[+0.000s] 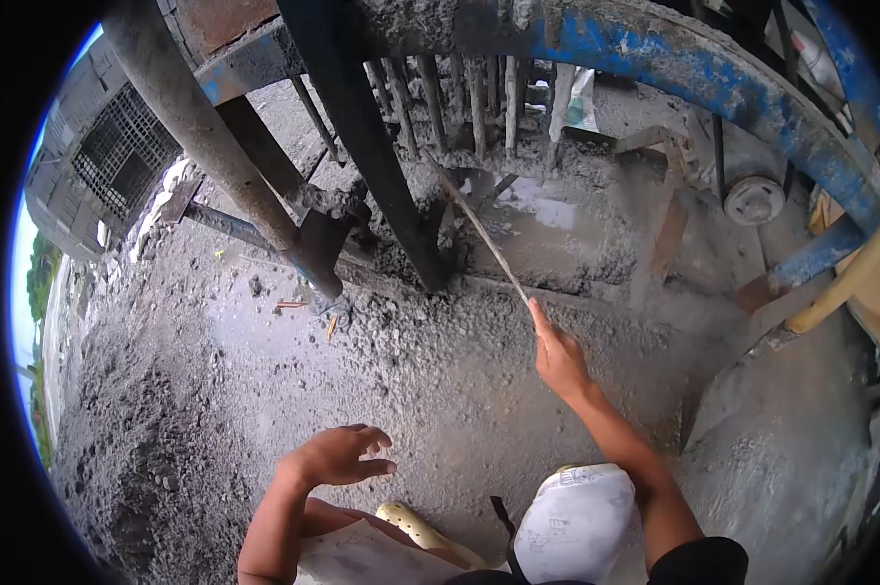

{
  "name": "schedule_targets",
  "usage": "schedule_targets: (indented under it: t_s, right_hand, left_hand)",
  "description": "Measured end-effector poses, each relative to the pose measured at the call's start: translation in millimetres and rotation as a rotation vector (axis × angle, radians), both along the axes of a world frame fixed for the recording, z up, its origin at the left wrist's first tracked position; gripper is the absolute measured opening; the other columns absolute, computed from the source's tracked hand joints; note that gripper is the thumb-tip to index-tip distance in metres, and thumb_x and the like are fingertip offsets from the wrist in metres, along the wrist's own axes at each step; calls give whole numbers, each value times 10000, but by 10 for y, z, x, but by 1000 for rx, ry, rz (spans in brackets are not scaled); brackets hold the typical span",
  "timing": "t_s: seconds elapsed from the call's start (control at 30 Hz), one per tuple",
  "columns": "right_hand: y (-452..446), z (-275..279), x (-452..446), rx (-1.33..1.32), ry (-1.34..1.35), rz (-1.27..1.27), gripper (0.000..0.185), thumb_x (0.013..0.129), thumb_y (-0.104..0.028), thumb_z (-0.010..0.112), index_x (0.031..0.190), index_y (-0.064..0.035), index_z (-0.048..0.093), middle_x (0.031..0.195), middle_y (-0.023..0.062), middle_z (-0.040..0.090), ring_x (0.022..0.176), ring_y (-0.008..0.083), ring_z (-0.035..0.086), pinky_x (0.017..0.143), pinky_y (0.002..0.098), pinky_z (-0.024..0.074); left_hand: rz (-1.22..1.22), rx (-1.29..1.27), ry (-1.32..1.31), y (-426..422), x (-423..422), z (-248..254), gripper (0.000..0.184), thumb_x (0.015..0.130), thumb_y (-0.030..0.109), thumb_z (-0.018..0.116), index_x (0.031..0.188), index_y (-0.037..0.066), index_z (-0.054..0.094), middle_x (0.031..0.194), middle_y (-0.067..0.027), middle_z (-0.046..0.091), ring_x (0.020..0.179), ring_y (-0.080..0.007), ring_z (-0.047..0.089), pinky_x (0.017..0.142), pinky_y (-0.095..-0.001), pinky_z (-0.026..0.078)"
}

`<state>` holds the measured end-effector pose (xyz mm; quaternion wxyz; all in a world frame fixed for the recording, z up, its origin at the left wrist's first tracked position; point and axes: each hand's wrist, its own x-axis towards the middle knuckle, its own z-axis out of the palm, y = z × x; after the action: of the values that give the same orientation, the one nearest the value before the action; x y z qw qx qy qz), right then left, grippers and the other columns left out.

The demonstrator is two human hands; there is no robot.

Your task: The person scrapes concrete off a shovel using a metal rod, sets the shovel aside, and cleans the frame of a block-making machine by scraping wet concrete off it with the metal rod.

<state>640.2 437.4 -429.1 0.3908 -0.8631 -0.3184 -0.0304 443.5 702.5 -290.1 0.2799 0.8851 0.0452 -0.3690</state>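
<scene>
My right hand (560,358) is wrapped round the near end of a long thin rod (489,242). The rod slants up and to the left, its far tip by the hanging bars (479,107) under the machine frame. Wet grey mix clings to those bars and lies below them. My left hand (345,454) hovers over the gritty ground near my knee, fingers apart and loosely bent, with nothing in it.
A blue, cement-caked frame beam (645,63) arches overhead, with a dark upright bar (377,156) ahead. Loose grey gravel mix (148,439) is heaped at left. A pulley wheel (754,201) and a yellow pipe (849,268) are at right.
</scene>
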Motion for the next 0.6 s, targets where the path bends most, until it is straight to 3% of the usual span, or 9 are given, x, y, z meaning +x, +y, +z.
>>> schedule_targets:
  t_s: [0.13, 0.2, 0.33, 0.43, 0.53, 0.6]
  right_hand:
    - [100, 1, -38, 17, -59, -36, 564, 800, 5, 442, 1326, -122, 284, 802, 214, 566, 620, 334, 548, 535, 368, 436]
    - [110, 172, -22, -5, -87, -41, 553, 800, 10, 445, 1321, -99, 294, 792, 210, 566, 603, 301, 551, 522, 345, 433]
    - [186, 324, 8, 275, -416, -14, 548, 785, 31, 456, 1305, -69, 316, 737, 175, 554, 552, 260, 538, 483, 325, 427]
    - [361, 156, 19, 462, -569, -40, 595, 760, 45, 473, 1313, -107, 311, 629, 131, 515, 497, 266, 503, 447, 365, 417]
    - [478, -127, 84, -188, 88, -94, 596, 772, 28, 470, 1323, -103, 286, 608, 142, 506, 495, 284, 499, 450, 381, 404]
    - [470, -255, -24, -35, -29, -93, 585, 788, 16, 464, 1328, -99, 271, 678, 173, 528, 544, 307, 521, 484, 373, 417]
  left_hand:
    - [39, 36, -89, -79, -109, 53, 507, 771, 481, 556, 1077, 78, 528, 985, -136, 578, 913, -274, 561, 802, -341, 442]
    - [2, 25, 83, -74, -174, 83, 507, 773, 486, 543, 1075, 78, 525, 990, -142, 574, 930, -283, 554, 810, -352, 433]
    - [-10, 60, 226, -1, -264, 206, 504, 772, 476, 559, 1076, 76, 527, 987, -129, 578, 910, -264, 566, 800, -336, 443]
    - [94, 71, -65, -8, -216, 280, 478, 767, 448, 579, 1058, 72, 533, 972, -131, 577, 893, -261, 569, 789, -336, 446]
    - [91, 4, -116, -6, -168, 218, 458, 762, 426, 594, 1042, 68, 537, 960, -133, 577, 883, -260, 570, 781, -336, 448]
    - [2, 19, 11, 23, -188, 146, 512, 775, 494, 536, 1093, 93, 514, 999, -136, 562, 954, -289, 541, 826, -355, 422]
